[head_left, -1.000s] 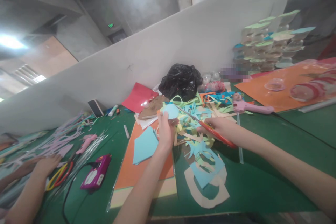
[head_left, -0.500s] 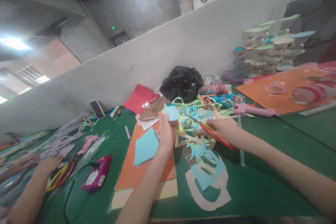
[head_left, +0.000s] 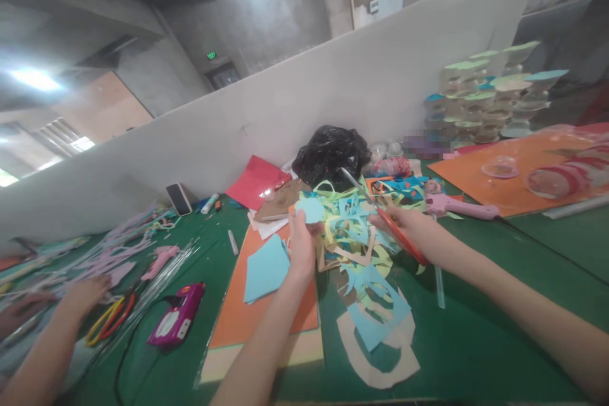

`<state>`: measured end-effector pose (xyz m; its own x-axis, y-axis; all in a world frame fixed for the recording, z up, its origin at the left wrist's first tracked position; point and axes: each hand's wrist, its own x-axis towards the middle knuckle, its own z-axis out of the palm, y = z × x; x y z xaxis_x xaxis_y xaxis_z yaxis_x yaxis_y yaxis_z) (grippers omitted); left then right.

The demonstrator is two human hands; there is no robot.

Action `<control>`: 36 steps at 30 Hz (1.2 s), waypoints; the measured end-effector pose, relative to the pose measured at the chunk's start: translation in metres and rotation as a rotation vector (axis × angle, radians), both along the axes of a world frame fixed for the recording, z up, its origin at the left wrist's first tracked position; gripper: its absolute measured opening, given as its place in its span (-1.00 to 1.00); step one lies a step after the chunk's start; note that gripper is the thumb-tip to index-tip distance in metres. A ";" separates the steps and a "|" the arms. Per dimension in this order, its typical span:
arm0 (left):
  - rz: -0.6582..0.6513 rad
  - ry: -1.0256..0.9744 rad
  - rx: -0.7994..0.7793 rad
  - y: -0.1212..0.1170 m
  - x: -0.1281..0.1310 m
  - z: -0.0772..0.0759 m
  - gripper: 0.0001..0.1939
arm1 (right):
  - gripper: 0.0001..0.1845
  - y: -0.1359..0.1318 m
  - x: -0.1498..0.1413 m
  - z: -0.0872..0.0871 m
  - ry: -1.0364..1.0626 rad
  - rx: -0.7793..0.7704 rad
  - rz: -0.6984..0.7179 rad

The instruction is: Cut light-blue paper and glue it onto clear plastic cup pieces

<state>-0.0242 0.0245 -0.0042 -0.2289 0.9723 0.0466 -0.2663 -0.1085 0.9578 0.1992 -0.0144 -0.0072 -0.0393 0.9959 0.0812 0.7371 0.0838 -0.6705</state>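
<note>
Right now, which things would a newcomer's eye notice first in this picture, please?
The red-handled scissors stand out in the right hand, by tangled paper scraps. The left hand holds a light-blue paper piece. Behind the scraps, a black plastic bag sits before the pale partition.

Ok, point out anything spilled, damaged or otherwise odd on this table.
The untidiest spot is the loose heap of paper scraps between the left hand and the right hand: strips lie tangled, and a jagged blue offcut overlaps a beige offcut. With scissors in the right hand, this is probably cutting waste, not damage. No spill shows.
</note>
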 end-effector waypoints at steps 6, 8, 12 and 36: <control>-0.022 0.116 0.032 0.000 -0.003 -0.004 -0.75 | -0.32 -0.008 -0.011 0.006 -0.049 -0.064 0.090; -0.039 0.139 0.047 0.000 -0.003 -0.005 -0.76 | -0.34 -0.009 -0.011 0.007 -0.034 -0.079 0.112; -0.106 0.217 0.120 -0.005 -0.001 -0.007 -0.75 | -0.38 -0.011 -0.012 0.006 0.112 -0.045 0.156; -0.413 0.408 0.142 -0.040 0.016 0.010 -0.64 | -0.34 -0.011 -0.024 0.022 0.818 0.049 0.038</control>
